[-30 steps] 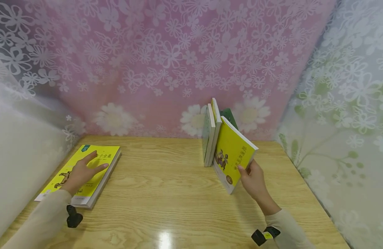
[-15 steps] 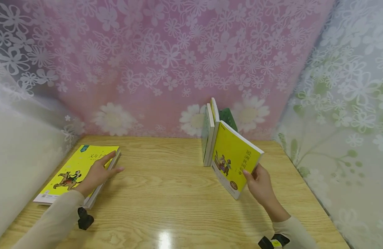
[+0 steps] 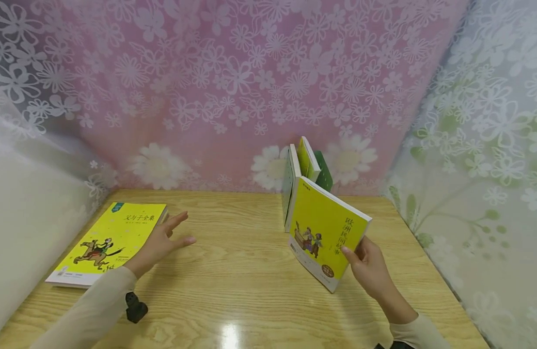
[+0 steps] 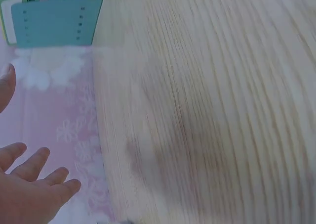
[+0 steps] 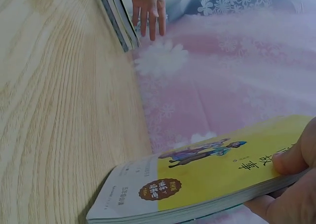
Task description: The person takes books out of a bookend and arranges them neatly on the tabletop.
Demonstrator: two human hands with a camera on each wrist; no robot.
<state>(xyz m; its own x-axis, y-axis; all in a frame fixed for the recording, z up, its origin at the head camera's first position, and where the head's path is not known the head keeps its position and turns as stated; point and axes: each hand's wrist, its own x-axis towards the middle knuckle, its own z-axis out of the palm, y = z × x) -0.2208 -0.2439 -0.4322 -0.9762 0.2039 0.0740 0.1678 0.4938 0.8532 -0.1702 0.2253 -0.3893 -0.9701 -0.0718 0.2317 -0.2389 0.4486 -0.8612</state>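
Note:
My right hand (image 3: 373,269) pinches the side edge of a yellow paperback book (image 3: 327,223), thumb on its front cover and fingers behind. The book is tilted, its cover facing me, in front of the standing books. In the right wrist view, the book's (image 5: 217,159) white lower band and round brown badge show. My left hand (image 3: 159,245), fingers spread and holding nothing, is just right of a stack of books (image 3: 116,232) lying flat with a yellow cover on top. The left wrist view shows the same hand (image 4: 29,184) with its fingers apart.
Behind the held book stand a pale-edged book (image 3: 293,189), a leaning yellow book (image 3: 309,157) and a green bookend-like panel (image 3: 324,169). A wood-grain table (image 3: 216,271) lies under everything. A pink floral curtain (image 3: 198,97) borders the back.
My right hand has drawn the yellow book toward me, away from the standing books; another yellow book there now leans right. My left hand has moved right, off the flat stack.

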